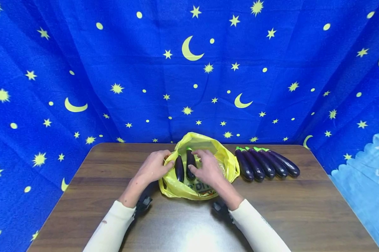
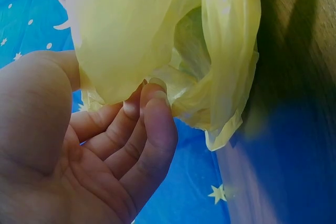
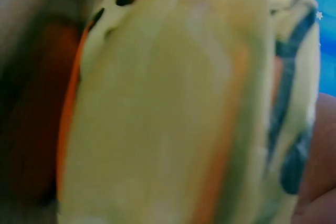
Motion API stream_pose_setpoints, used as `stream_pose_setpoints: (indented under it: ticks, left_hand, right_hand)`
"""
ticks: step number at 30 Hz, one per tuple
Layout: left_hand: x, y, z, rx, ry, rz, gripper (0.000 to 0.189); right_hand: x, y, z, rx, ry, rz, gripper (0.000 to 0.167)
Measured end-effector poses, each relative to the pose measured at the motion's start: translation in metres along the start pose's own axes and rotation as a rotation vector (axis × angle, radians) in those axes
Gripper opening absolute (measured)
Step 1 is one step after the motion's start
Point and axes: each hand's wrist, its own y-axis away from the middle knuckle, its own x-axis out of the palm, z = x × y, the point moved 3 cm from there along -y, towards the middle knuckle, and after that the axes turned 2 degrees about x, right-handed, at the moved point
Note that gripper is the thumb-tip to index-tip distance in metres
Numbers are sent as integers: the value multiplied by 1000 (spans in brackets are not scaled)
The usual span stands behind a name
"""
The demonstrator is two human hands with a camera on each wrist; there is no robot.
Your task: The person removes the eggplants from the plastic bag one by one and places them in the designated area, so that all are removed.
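Brown wood-grain table (image 1: pixel 303 210), glare (image 1: pixel 195 241) near centre | blue star-and-moon cloth (image 1: pixel 132 45) far, left and right; light-blue patch (image 1: pixel 366 182) right | yellow bag (image 1: pixel 183 192), table far middle, two eggplants (image 1: pixel 190 167) inside | left hand (image 1: pixel 154 167) pinching bag's left rim | right hand (image 1: pixel 208 168) at bag mouth, digits parted beside one eggplant, contact can't tell | five eggplants (image 1: pixel 262 162) right of bag

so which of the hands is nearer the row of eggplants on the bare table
Right. The right hand is in the yellow bag's opening, left of the row of eggplants; the left hand pinches the bag's left rim, farther off.
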Motion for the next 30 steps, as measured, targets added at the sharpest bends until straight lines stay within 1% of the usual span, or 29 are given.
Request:
stream_pose_setpoints:
  ticks: [4,7,14,18,30]
  left_hand:
    - [-1,0,1,-2,7,-1,9]
    - [-1,0,1,-8,10,4,10]
    - [0,0,0,-12,7,16,11]
    - [0,0,0,-8,3,13,11]
    - [-1,0,0,-6,2,8,11]
  right_hand:
    - [7,1,0,-28,54,84,52]
    - [11,3,-1,-46,73,100,49]
    - [18,4,-5,-35,101,93,38]
    - [21,4,-7,-22,110,84,38]
    - [19,4,-8,3,128,1,29]
